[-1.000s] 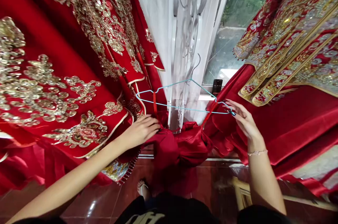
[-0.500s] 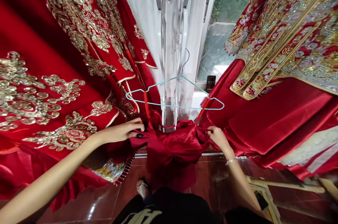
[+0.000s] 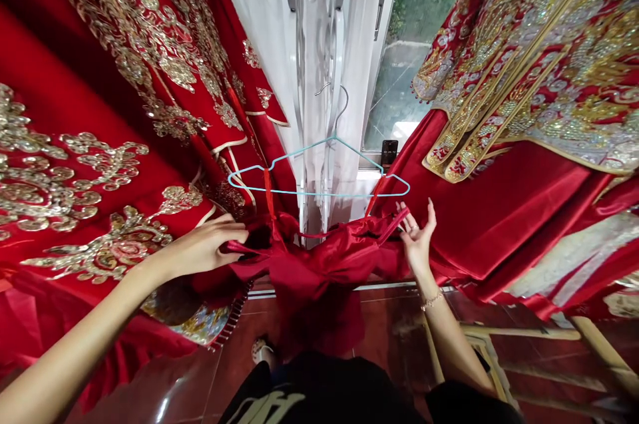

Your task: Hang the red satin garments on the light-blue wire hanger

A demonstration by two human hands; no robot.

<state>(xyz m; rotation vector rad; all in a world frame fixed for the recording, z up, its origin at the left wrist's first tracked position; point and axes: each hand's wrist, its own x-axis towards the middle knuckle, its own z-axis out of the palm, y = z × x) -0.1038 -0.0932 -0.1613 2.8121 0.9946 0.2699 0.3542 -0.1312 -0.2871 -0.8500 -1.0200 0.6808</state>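
The left hand [image 3: 202, 247] had its grip clenched on the edge of the red satin garment [image 3: 319, 261]. The right hand [image 3: 417, 241] was released, fingers spread, with a thin red strap [image 3: 394, 223] lying across them. The garment hung bunched by its straps from a pale blue wire hanger [image 3: 319, 192] before the white curtain [image 3: 349, 44], between the gold-embroidered left robe [image 3: 100, 144] and right robe [image 3: 524, 78].

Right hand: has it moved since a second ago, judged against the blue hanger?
Yes. The right hand has dropped from the right tip of the blue hanger to just below it, fingers spread by the red strap.
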